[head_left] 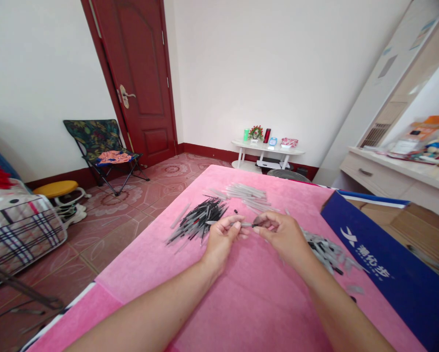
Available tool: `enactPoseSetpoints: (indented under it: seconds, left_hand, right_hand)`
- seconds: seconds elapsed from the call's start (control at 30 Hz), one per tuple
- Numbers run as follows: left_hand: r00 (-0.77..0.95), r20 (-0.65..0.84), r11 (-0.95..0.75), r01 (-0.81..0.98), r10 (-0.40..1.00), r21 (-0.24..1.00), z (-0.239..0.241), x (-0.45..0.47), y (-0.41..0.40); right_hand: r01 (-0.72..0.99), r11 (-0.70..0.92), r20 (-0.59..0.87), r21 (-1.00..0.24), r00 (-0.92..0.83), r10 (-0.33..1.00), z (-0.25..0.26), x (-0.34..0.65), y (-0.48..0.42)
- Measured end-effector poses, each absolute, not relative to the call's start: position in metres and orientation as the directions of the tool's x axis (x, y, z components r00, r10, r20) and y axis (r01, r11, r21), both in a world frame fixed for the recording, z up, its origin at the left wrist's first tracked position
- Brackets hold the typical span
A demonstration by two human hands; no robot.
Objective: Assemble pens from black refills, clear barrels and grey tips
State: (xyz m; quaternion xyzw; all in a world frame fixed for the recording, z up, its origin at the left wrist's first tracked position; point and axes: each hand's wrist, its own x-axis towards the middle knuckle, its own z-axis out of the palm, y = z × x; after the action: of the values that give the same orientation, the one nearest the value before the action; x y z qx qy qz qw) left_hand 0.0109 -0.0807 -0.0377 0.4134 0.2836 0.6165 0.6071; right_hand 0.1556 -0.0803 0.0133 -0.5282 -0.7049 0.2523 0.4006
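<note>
Over the pink cloth, my left hand [224, 235] is closed around a slim pale pen [246, 224], held nearly level. The pen's pointed end sticks out to the left of my fingers. My right hand [282, 231] pinches the dark right end of the pen; whether that is a separate small piece, I cannot tell. Left of my hands lies a heap of thin black and grey pen refills [201, 217]. Beyond them is a pile of translucent pen barrels [249, 196]. Clear and black pen caps [324, 250] are scattered to the right, partly behind my right forearm.
A blue cardboard box [366, 239] stands open along the right edge of the pink-covered table [241, 303]. Past it is a white cabinet [373, 171] with items on top. A low white side table [267, 145], a folding chair [104, 146] and a red door [135, 73] are farther back.
</note>
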Motion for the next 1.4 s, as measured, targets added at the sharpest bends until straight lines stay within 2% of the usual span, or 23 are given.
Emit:
enactPoseSetpoints:
  seconds: [0.17,0.37,0.43,0.6,0.73,0.87,1.07,1.23,1.4]
  left_hand:
    - [0.075,0.225,-0.169,-0.445,0.971,0.879,-0.035,0.009,-0.081]
    - [0.054,0.222,-0.177,-0.431,0.974,0.885,-0.035,0.008,-0.081]
    - [0.052,0.208,-0.166,-0.435,0.977,0.885,-0.035,0.009,-0.082]
    - [0.039,0.259,-0.219,-0.419,0.965,0.881,-0.034,0.010,-0.083]
    - [0.053,0.277,-0.233,-0.405,0.959,0.884,-0.034,0.009,-0.081]
    - [0.031,0.240,-0.206,-0.415,0.970,0.886,-0.032,0.008,-0.081]
    - [0.035,0.233,-0.198,-0.417,0.972,0.887,-0.032,0.009,-0.082]
    - [0.063,0.254,-0.207,-0.413,0.965,0.887,-0.038,0.009,-0.079]
    - [0.061,0.243,-0.197,-0.410,0.968,0.890,-0.036,0.009,-0.081]
  right_hand:
    - [0.524,0.307,0.310,-0.795,-0.085,0.947,0.009,0.156,-0.080]
    - [0.475,0.262,0.224,-0.840,-0.137,0.965,0.004,0.152,-0.081]
    - [0.515,0.279,0.235,-0.811,-0.150,0.960,0.003,0.150,-0.083]
    - [0.703,0.302,0.337,-0.644,-0.093,0.937,0.003,0.145,-0.088]
    - [0.604,0.282,0.266,-0.745,-0.118,0.957,0.003,0.148,-0.085]
    - [0.466,0.317,0.271,-0.826,-0.165,0.948,0.004,0.153,-0.080]
    - [0.560,0.272,0.204,-0.782,-0.182,0.962,0.001,0.156,-0.080]
    - [0.509,0.361,0.270,-0.781,-0.245,0.931,-0.002,0.158,-0.078]
    - [0.569,0.284,0.183,-0.772,-0.229,0.956,-0.003,0.158,-0.079]
